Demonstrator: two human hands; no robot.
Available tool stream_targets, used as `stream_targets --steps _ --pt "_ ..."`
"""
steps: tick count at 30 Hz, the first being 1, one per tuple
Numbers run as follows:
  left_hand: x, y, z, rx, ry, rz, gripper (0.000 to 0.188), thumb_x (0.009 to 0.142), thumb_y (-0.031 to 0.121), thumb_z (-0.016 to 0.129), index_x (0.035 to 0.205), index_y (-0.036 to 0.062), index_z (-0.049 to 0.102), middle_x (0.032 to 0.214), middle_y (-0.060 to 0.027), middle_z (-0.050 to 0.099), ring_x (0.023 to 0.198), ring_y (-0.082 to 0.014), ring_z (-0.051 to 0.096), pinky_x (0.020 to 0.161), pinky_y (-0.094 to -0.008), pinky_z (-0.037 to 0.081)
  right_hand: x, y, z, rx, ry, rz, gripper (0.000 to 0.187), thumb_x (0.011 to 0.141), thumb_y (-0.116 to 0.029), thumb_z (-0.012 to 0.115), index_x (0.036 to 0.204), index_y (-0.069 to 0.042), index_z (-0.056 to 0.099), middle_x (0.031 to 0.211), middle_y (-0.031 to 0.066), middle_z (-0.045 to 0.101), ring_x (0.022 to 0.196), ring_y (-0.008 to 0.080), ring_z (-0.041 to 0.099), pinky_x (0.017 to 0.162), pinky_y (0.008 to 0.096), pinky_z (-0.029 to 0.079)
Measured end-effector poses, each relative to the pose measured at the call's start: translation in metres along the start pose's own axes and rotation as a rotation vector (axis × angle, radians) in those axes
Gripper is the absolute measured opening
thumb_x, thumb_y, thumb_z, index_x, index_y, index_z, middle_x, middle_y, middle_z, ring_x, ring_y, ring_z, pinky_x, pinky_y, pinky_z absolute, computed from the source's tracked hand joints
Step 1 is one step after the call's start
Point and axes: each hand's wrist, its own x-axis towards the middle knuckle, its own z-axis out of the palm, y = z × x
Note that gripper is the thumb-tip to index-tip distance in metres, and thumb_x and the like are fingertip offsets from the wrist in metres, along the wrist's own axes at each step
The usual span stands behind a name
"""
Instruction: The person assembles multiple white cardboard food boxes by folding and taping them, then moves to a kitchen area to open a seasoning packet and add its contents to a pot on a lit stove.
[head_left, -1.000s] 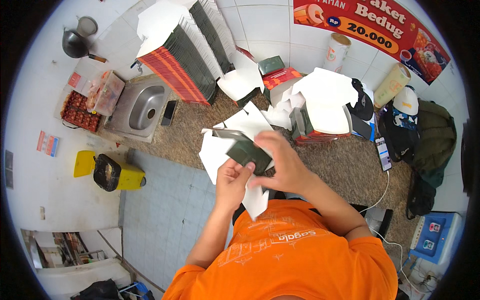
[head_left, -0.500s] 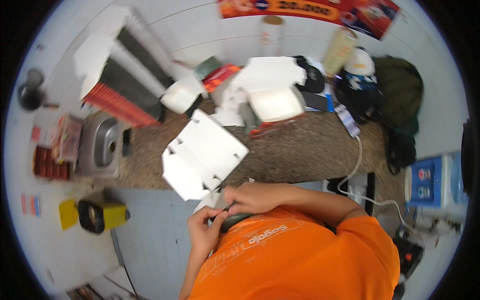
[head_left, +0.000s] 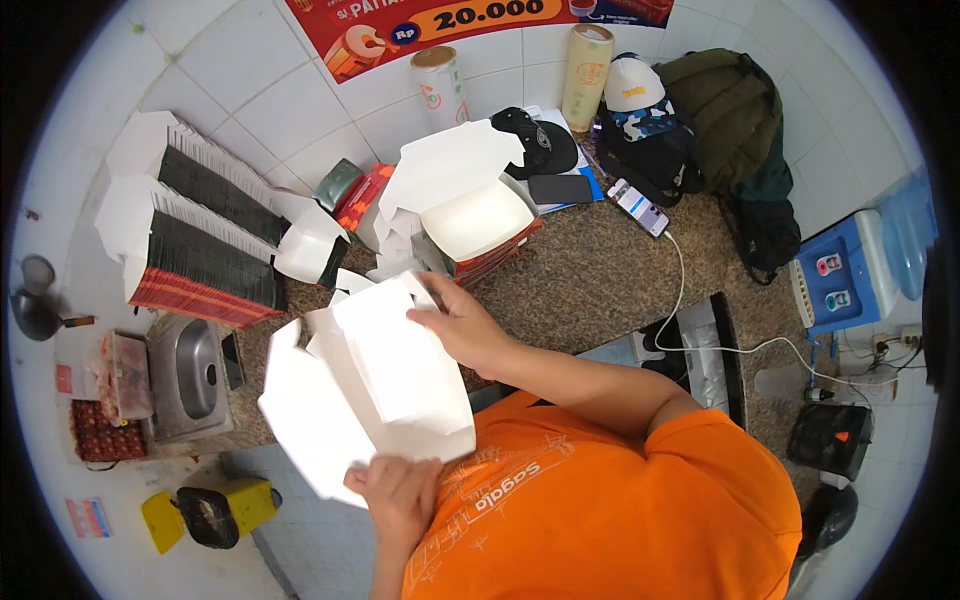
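A white paperboard takeaway box, partly folded, is held tilted in front of my shirt above the counter's near edge. Some of its walls stand up, while its lid panel spreads out to the left. My right hand grips the far right wall at a corner, thumb on the inner face and fingers behind. At the near edge, my left hand is closed over the board with its fingers curled. Beyond them stands an open folded box with a white inside and red and dark outer sides.
Stacks of flat box blanks fill the left of the speckled counter, near a steel sink. A smaller white box stands beside them. A charging phone, black cap and backpack lie to the right.
My hands have moved apart from a pinch low by my shirt. The box has turned and come up, with its walls now raised. The whole view has shifted too.
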Motion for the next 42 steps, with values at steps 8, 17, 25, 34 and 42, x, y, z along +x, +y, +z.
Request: stream_targets --steps 8,17,25,34,42 --pt "0.048 -0.006 -0.014 -1.907 0.223 -0.803 0.070 0.096 0.050 0.071 0.141 0.0002 0.050 0.135 -0.0161 0.062 0.117 -0.0291 0.066 0.100 -0.0442 0.058 -0.048 -0.004 0.020 -0.471 -0.659 -1.040 0.059 0.087 -0.009 0.074 0.144 -0.006 0.057 0.148 0.0164 0.056 0.139 0.0359 0.054 0.116 0.0530 0.042" --pt "0.029 -0.006 0.028 -1.448 0.681 -0.769 0.029 0.108 0.023 0.058 0.125 0.0005 0.058 0.118 -0.0102 0.069 0.104 -0.0167 0.069 0.083 -0.0297 0.059 -0.048 -0.012 0.039 -0.853 -0.521 -0.892 0.070 0.082 -0.030 0.080 0.148 -0.030 0.057 0.137 0.0136 0.053 0.130 0.0371 0.051 0.105 0.0542 0.041" --pt "0.036 0.005 0.051 -1.476 0.798 -0.619 0.027 0.109 0.021 0.058 0.128 0.0026 0.056 0.114 -0.0063 0.068 0.084 -0.0090 0.060 0.075 -0.0263 0.053 -0.054 0.008 0.060 -0.990 -0.259 -0.830 0.052 0.094 -0.039 0.069 0.145 -0.034 0.060 0.135 0.0162 0.052 0.131 0.0402 0.047 0.103 0.0663 0.034" --pt "0.017 -0.027 0.011 -1.117 0.331 -0.742 0.026 0.106 0.004 0.055 0.131 -0.0014 0.056 0.104 -0.0113 0.073 0.099 -0.0088 0.064 0.086 -0.0236 0.050 -0.019 -0.020 0.003 -0.614 -0.521 -0.404 0.055 0.098 -0.030 0.068 0.148 -0.012 0.054 0.131 0.0190 0.064 0.108 0.0292 0.063 0.092 0.0377 0.049" --pt "0.012 0.002 0.022 -1.028 0.249 -0.752 0.046 0.101 -0.001 0.055 0.144 0.0022 0.039 0.060 0.0046 0.056 0.060 0.0004 0.047 0.059 -0.0191 0.033 -0.038 -0.008 0.018 -0.679 -0.456 -0.085 0.040 0.088 -0.026 0.082 0.123 -0.008 0.073 0.074 0.0130 0.067 0.060 0.0163 0.061 0.059 0.0309 0.048"
